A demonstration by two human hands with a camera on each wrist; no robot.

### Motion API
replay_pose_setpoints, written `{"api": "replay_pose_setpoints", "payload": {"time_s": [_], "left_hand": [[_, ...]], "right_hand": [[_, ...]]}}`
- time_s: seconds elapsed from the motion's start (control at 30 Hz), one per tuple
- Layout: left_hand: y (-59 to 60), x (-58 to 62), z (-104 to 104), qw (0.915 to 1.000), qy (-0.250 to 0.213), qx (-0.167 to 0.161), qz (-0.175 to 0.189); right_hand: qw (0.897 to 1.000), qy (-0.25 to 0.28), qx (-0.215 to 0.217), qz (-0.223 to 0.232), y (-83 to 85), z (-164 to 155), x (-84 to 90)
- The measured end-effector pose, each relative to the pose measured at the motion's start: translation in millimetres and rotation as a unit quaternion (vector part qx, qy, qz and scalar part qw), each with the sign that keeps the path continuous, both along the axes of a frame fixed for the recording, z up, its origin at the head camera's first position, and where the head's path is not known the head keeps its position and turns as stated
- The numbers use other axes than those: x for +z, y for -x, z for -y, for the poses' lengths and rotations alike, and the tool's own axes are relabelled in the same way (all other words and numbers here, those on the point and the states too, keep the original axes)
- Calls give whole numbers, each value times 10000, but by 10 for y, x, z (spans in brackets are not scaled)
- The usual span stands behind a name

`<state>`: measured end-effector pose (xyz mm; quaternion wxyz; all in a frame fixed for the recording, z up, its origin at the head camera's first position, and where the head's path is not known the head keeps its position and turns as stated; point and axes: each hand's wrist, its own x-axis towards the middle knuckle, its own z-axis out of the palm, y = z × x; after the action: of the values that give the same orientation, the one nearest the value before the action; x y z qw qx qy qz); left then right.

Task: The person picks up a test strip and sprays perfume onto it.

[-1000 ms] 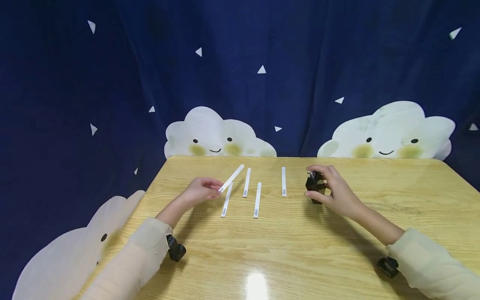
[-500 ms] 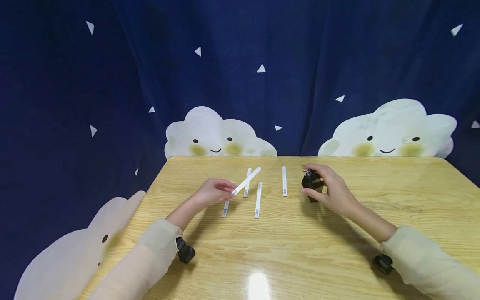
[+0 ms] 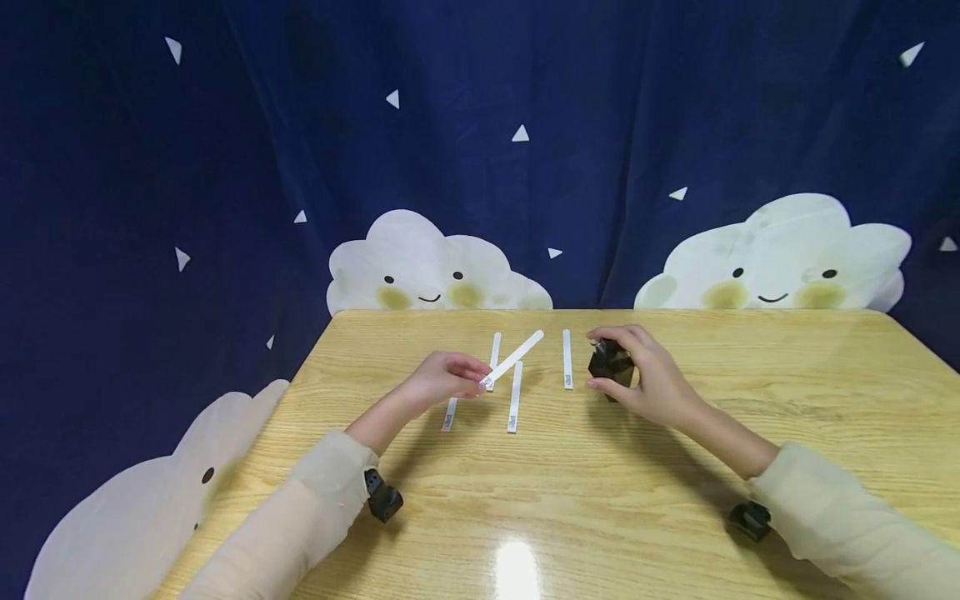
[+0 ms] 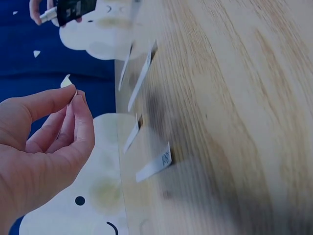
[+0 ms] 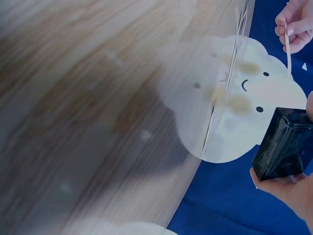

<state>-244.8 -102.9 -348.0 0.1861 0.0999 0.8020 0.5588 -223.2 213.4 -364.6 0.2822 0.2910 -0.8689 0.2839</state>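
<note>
My left hand (image 3: 448, 377) pinches one printed end of a white paper test strip (image 3: 517, 357) between thumb and fingers, raised over the table. The strip points up and to the right, toward the bottle. My right hand (image 3: 652, 375) grips a dark glass perfume bottle (image 3: 611, 360) above the table, its fingers and thumb around opposite ends. The right wrist view shows the bottle's square base (image 5: 286, 144). In the left wrist view a pale spray nozzle (image 4: 48, 15) sticks out of it, with a finger at its tip.
Several more white strips lie on the wooden table (image 3: 570, 483), among them a front one (image 3: 515, 400) and a right one (image 3: 567, 358). The held strip and left hand partly cover others. A blue curtain (image 3: 465, 150) with clouds hangs behind the table.
My left hand has carried its strip to the right, over the lying strips. The right hand has brought the bottle slightly left, narrowing the gap between them, and the bottle leans more.
</note>
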Motion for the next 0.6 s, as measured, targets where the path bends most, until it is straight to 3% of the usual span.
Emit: {"api": "replay_pose_setpoints", "payload": {"time_s": [0.6], "left_hand": [[-51,60,-142,9999,-117,-23,21]], "right_hand": [[9994,45,297,-166,-69,48,45]]}}
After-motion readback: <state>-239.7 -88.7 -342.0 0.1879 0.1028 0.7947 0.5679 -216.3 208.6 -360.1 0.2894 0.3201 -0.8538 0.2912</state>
